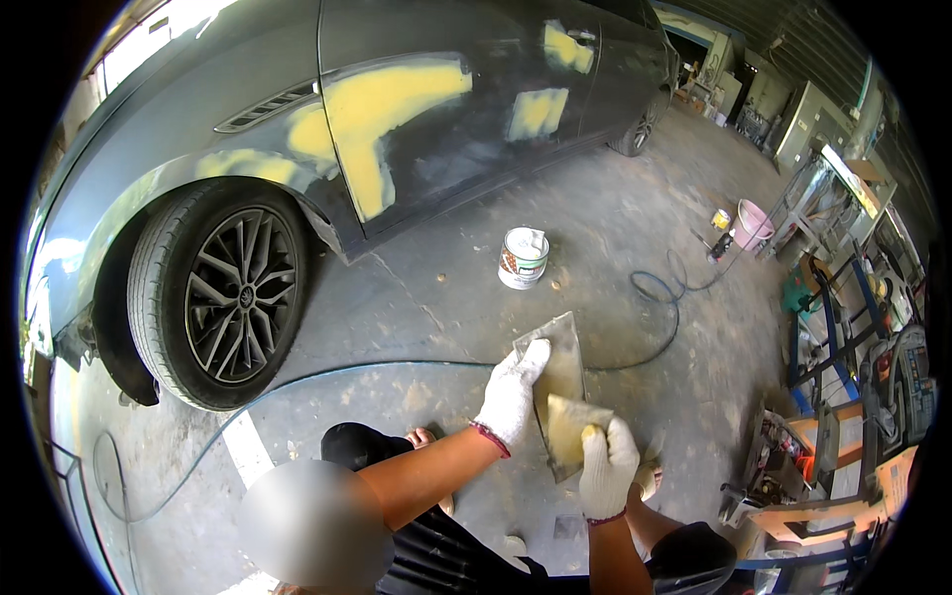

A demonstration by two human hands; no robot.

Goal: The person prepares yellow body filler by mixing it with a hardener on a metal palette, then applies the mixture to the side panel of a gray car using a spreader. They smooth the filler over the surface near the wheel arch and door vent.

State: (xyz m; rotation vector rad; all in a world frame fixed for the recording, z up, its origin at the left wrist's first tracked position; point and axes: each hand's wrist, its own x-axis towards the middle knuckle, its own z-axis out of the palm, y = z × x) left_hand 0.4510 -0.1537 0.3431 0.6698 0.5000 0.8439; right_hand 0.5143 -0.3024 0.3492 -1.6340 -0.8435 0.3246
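Observation:
My left hand (510,399), in a white knit glove, grips a flat, translucent rectangular board (561,349) by its left edge, thumb on top. Yellowish paste is smeared over the board's lower half. My right hand (607,468), gloved too, is closed on a pale yellow putty spreader (575,415), which lies against or just over the board; contact is hard to tell. Yellow putty (369,111) covers patches on the door and fender of a dark grey car (451,129) ahead. A white tin (524,258) with a printed label stands on the floor beyond the board.
A front wheel (243,293) is at the left. Across the concrete floor runs a dark hose (397,365), looping at the right. Farther right are a pink bucket (752,224), a small yellow can (721,219) and a cluttered tool rack (833,347). My knees are bent below.

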